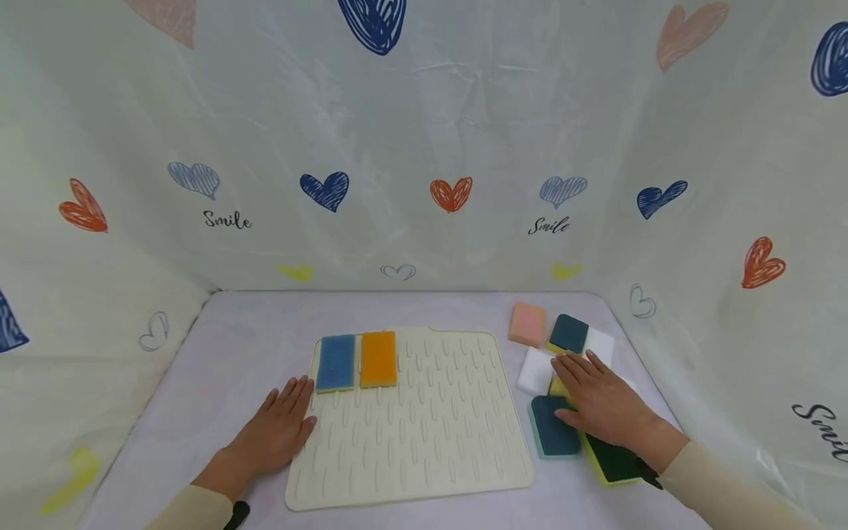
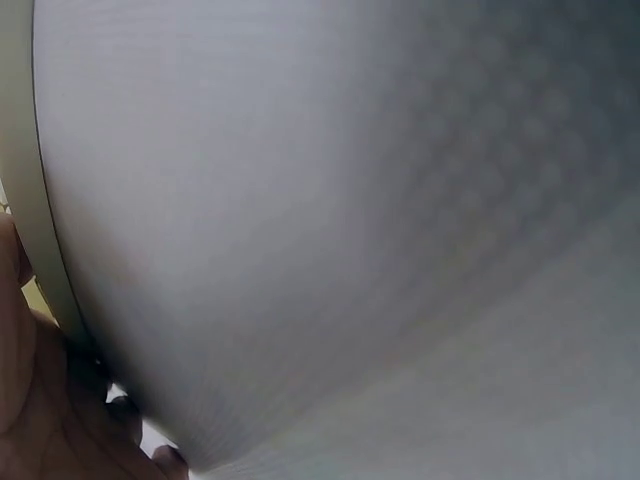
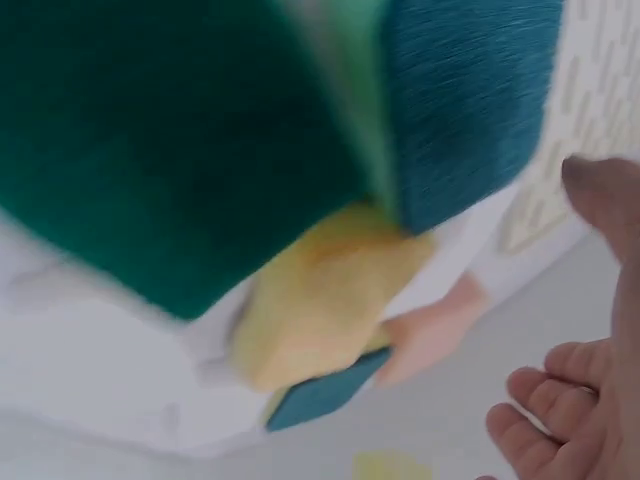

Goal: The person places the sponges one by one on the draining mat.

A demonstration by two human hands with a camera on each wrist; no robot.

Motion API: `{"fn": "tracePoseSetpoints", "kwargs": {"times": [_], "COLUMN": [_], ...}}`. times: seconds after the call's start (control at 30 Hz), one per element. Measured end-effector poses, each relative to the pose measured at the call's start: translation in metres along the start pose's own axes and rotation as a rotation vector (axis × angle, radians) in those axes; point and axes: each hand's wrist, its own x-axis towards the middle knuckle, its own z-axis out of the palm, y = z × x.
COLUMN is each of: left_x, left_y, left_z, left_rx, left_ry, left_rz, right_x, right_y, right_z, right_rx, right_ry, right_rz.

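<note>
My left hand (image 1: pixel 274 430) lies with straight fingers against the left edge of a cream ridged mat (image 1: pixel 430 449). A blue sponge (image 1: pixel 336 362) and an orange sponge (image 1: pixel 378 358) lie side by side at the mat's upper left. Over a group of sponges right of the mat is my right hand (image 1: pixel 606 405), fingers extended and nothing gripped. Around it are a teal sponge (image 1: pixel 555 428), a dark green sponge (image 1: pixel 612 460) and a yellow sponge (image 3: pixel 330 295), partly hidden by the hand in the head view. Contact there cannot be told.
Farther back at the right are a pink sponge (image 1: pixel 527 324), a smaller dark teal sponge (image 1: pixel 568 333) and white sponges (image 1: pixel 534 370). A white curtain (image 1: pixel 397 243) printed with hearts surrounds the pale table (image 1: pixel 252 331). The left wrist view is mostly blurred pale surface.
</note>
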Motion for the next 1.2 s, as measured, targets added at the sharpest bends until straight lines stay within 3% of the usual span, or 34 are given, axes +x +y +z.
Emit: {"fn": "tracePoseSetpoints", "kwargs": {"times": [0.2, 0.37, 0.53, 0.73, 0.83, 1.0, 1.2], "left_x": [-0.002, -0.004, -0.004, -0.002, -0.001, 0.0, 0.001], "left_y": [0.001, 0.002, 0.002, 0.001, 0.002, 0.002, 0.001], "left_z": [-0.003, -0.007, -0.01, -0.004, -0.004, -0.004, -0.002], "left_rx": [0.0, -0.004, -0.004, -0.008, -0.013, -0.013, -0.005], "left_ry": [-0.015, -0.027, -0.012, -0.005, -0.026, -0.036, -0.039], "left_rz": [-0.007, -0.01, 0.001, 0.007, -0.007, -0.017, -0.019], "right_x": [-0.044, -0.072, -0.086, -0.095, -0.094, -0.088, -0.084], "right_y": [0.033, 0.047, 0.047, 0.047, 0.047, 0.045, 0.047], "right_z": [-0.006, -0.007, 0.006, 0.03, 0.033, 0.032, 0.026], "right_rx": [-0.097, -0.149, -0.152, -0.161, -0.166, -0.126, -0.011], "right_ry": [-0.026, -0.052, -0.078, -0.046, -0.081, -0.22, -0.324], "right_rz": [-0.081, -0.172, -0.238, -0.282, -0.275, -0.2, -0.118]}}
